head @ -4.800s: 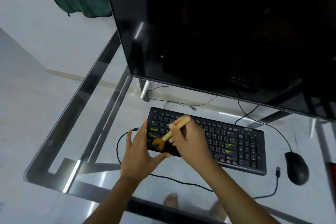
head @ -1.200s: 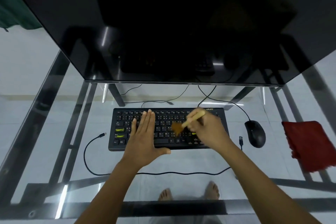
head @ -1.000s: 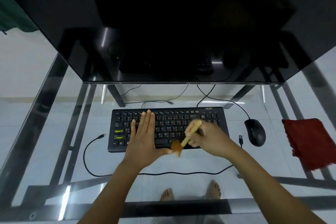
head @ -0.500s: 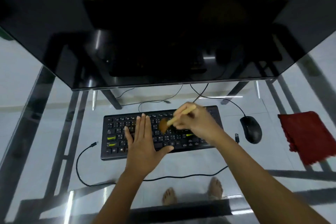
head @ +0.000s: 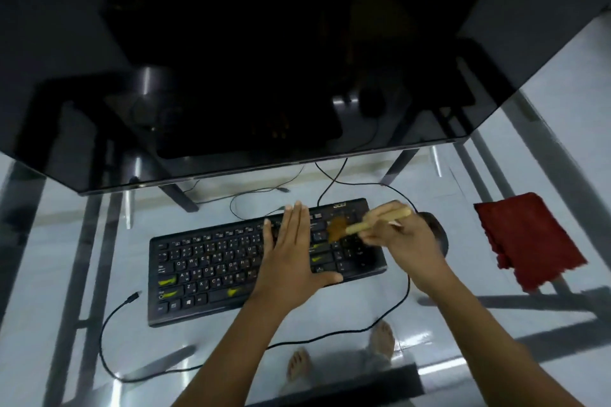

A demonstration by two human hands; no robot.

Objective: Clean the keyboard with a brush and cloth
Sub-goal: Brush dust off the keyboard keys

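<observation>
A black keyboard (head: 211, 261) with a few yellow-marked keys lies on the glass desk, its right end tilted away from me. My left hand (head: 291, 258) lies flat on its right half, fingers straight and together, thumb spread along the front edge. My right hand (head: 410, 241) grips a small wooden-handled brush (head: 370, 223). The brown bristles touch the keys near the keyboard's far right corner. A red cloth (head: 529, 241) lies on the desk to the right, apart from both hands.
A large dark monitor (head: 264, 59) hangs over the far side of the glass desk (head: 66, 274). A black mouse (head: 441, 233) sits behind my right hand, mostly hidden. A loose black cable (head: 109, 334) loops along the desk's near side. Bare feet show through the glass.
The brush has swept from the keyboard's middle to its far right end. My left hand has slid right along the keys. The view has shifted, so the keyboard looks more tilted.
</observation>
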